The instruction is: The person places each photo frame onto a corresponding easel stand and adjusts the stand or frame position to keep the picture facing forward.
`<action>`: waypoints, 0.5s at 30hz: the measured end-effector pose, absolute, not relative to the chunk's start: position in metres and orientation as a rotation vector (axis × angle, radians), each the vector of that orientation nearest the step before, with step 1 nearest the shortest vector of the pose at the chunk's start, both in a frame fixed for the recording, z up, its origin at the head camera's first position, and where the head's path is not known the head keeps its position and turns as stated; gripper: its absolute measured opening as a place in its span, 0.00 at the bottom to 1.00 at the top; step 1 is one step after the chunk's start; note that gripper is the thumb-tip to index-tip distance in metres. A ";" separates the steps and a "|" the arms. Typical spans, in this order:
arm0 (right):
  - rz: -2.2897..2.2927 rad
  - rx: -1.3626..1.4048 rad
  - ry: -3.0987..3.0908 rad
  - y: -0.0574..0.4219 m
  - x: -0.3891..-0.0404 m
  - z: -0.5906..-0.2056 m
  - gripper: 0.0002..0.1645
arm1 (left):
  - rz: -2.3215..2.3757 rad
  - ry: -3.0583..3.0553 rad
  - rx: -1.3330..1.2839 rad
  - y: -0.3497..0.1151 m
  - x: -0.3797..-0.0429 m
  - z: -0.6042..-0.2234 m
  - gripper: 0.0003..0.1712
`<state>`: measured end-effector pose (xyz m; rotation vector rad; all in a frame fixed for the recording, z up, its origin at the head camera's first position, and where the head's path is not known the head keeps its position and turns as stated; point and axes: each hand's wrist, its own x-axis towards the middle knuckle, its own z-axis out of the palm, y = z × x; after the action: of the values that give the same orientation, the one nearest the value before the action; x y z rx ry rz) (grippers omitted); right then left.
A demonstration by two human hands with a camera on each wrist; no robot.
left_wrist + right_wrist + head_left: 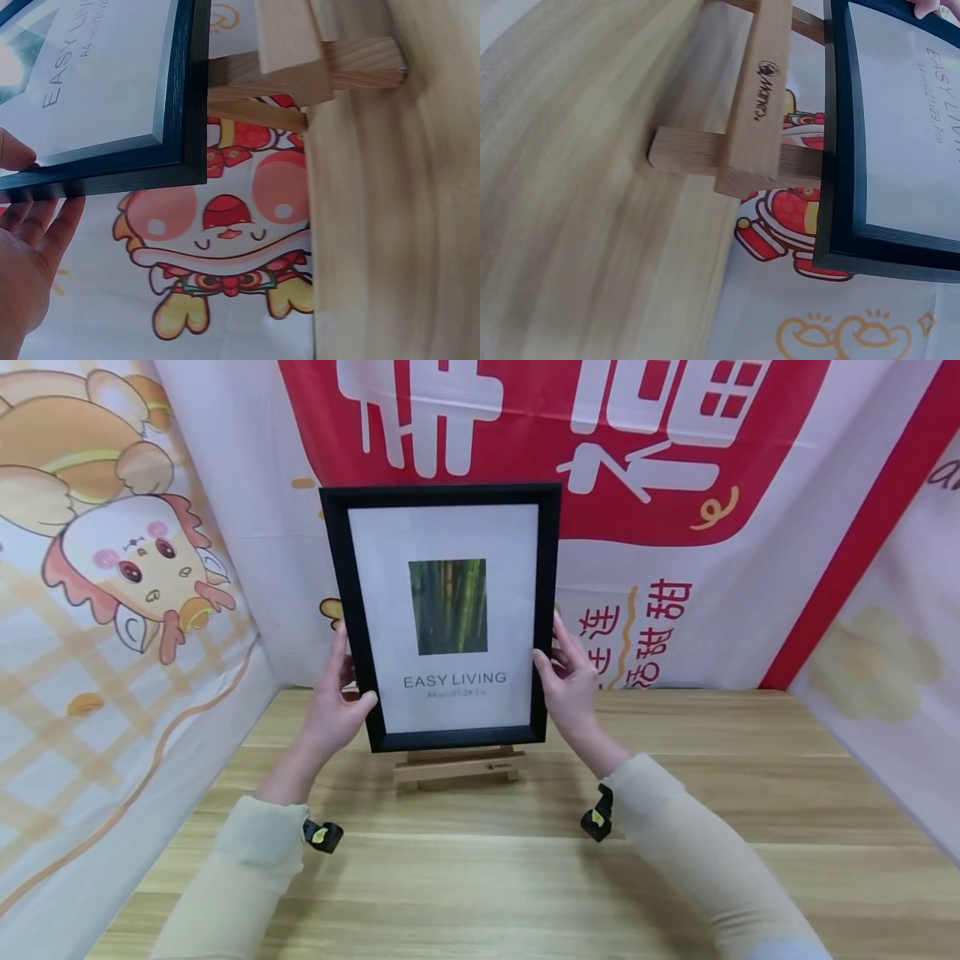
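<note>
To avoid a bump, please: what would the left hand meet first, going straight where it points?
Probably the printed cloth behind the picture frame that the left hand holds; depth is unclear.

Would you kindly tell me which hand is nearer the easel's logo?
Right. The right hand is above the logo and rightward; the left hand is farther, above and leftward.

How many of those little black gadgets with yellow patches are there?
2: one gadget on the inner side of the left sleeve, below the left hand; another gadget on the inner side of the right sleeve, below the right hand.
</note>
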<state>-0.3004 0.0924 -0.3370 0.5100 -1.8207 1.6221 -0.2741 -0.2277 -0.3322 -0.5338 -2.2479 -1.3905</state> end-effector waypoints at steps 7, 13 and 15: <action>1.631 0.505 -1.836 0.090 -0.301 -0.344 0.34 | -1.420 -2.281 -0.501 -0.217 -0.256 -0.325 0.57; 1.626 0.496 -1.864 0.085 -0.283 -0.330 0.33 | -1.434 -2.273 -0.506 -0.214 -0.249 -0.325 0.55; 1.630 0.494 -1.876 0.084 -0.280 -0.329 0.33 | -1.431 -2.273 -0.499 -0.214 -0.249 -0.327 0.55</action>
<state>-0.2796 0.0838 -0.3289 0.4938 -1.8757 1.6302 -0.2489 -0.2142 -0.3271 -0.4986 -2.2732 -1.4308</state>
